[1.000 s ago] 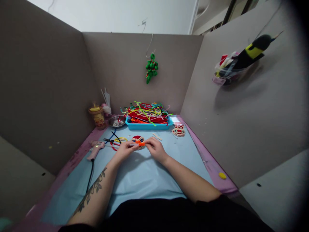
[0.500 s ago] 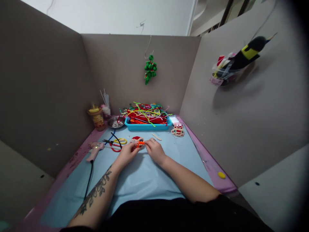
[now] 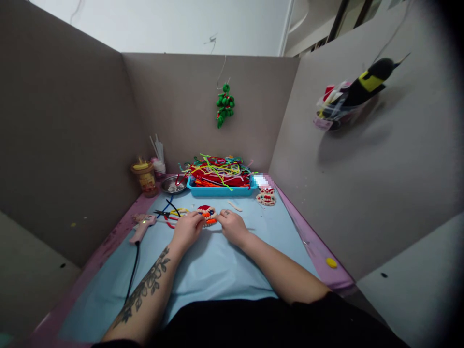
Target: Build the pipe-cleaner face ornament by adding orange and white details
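Note:
My left hand [image 3: 187, 229] and my right hand [image 3: 232, 224] meet over a small red, white and orange pipe-cleaner figure [image 3: 208, 213] on the light blue mat [image 3: 217, 270]. Fingers of both hands are curled and pinch the figure from either side; it rests low on the mat. A short orange pipe-cleaner piece lies across its front between my fingertips. A ring shows on one right finger.
A blue tray [image 3: 219, 191] heaped with coloured pipe cleaners stands at the back. Left of it are a metal dish [image 3: 173, 184], a lidded cup [image 3: 144, 177], scissors [image 3: 167, 213] and a pink glue gun [image 3: 142, 225]. A finished figure [image 3: 266, 196] lies back right. Grey partitions surround the desk.
Both hands have moved slightly away from me and lowered the figure onto the mat. The orange piece, held out between the fingertips before, now sits against the figure.

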Demonstrator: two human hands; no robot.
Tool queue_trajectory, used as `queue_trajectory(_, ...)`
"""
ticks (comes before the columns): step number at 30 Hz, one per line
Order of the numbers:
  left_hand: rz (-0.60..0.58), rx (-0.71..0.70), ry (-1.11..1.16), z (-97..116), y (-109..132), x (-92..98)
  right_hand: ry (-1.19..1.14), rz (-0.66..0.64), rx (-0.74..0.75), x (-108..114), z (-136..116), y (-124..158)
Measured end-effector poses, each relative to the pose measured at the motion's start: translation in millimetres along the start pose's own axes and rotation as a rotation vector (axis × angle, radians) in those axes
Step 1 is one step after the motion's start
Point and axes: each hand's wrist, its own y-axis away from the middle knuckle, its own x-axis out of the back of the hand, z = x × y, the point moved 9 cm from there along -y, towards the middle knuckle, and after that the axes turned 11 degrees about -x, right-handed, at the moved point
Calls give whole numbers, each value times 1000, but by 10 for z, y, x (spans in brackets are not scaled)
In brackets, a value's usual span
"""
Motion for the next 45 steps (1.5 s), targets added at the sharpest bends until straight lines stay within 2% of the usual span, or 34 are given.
queue_trajectory(5,27,-8,155,-71,-9,-4,-103,36,130,51,-23,6)
queue_trajectory(9,13,15,414,-86,-21,-17,-328,28,199,109,14,8)
queue_trajectory(14,-9,121,719,-110,-16,-44,-645,30,96,180,129,-34)
queue_trajectory(18,42,221,819,-167,4,-52,-706,87,-87,181,197,-51)
queue_trajectory(22,-3,244,804,-150,12,-133,-638,155,-206,155,237,-36)
queue_trajectory(24,-22,242,754,-147,13,-176,-553,195,-192,159,227,-25)
queue_trajectory(27,10,218,661,-155,4,-184,-425,211,-149,138,203,-14)
queue_trajectory(34,-8,195,454,-129,10,-191,-171,149,-151,37,193,-16)
queue_trajectory(41,10,100,276,-44,0,-120,142,50,-131,-30,115,-4)
queue_trajectory(45,49,76,166,-94,19,-21,183,0,-64,-49,57,1)
